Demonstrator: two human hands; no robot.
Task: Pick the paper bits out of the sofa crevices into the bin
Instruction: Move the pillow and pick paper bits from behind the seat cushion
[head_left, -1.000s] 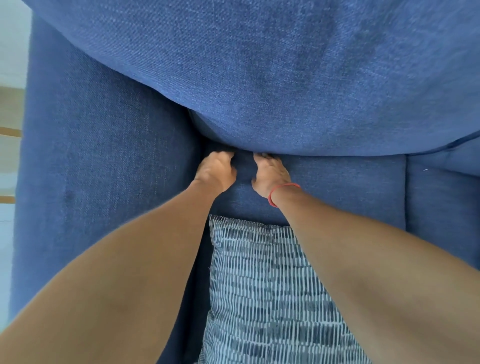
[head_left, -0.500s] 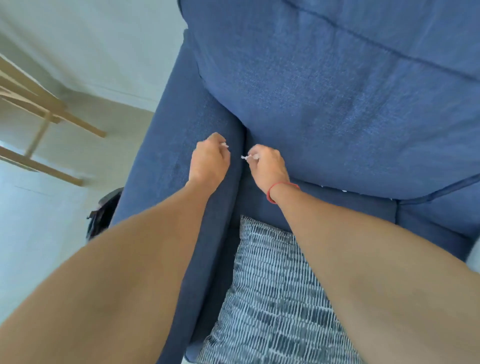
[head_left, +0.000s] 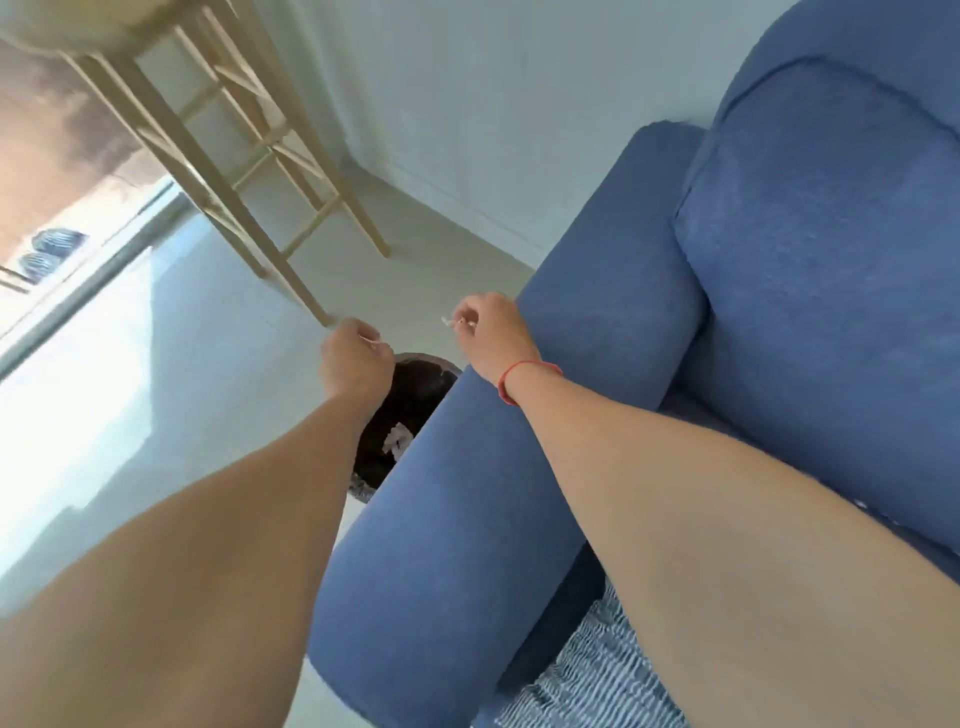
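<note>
My left hand (head_left: 354, 358) is closed above the dark bin (head_left: 402, 415), pinching a small white paper bit (head_left: 381, 343) at its fingertips. My right hand (head_left: 493, 332), with a red band on the wrist, hovers over the blue sofa armrest (head_left: 519, 467) and pinches another white paper bit (head_left: 451, 321) that sticks out to the left. The bin stands on the floor beside the armrest, partly hidden by my left forearm and the armrest. White scraps (head_left: 397, 439) lie inside it.
A wooden stool (head_left: 249, 171) stands on the pale floor beyond the bin. The blue back cushion (head_left: 831, 260) fills the right side. A striped throw pillow (head_left: 602, 670) lies on the seat at the bottom. A white wall is behind the sofa.
Both hands came out of the crevice at the back of the seat, each pinching a paper bit, and swung left over the armrest toward the bin. My view turned left with them.
</note>
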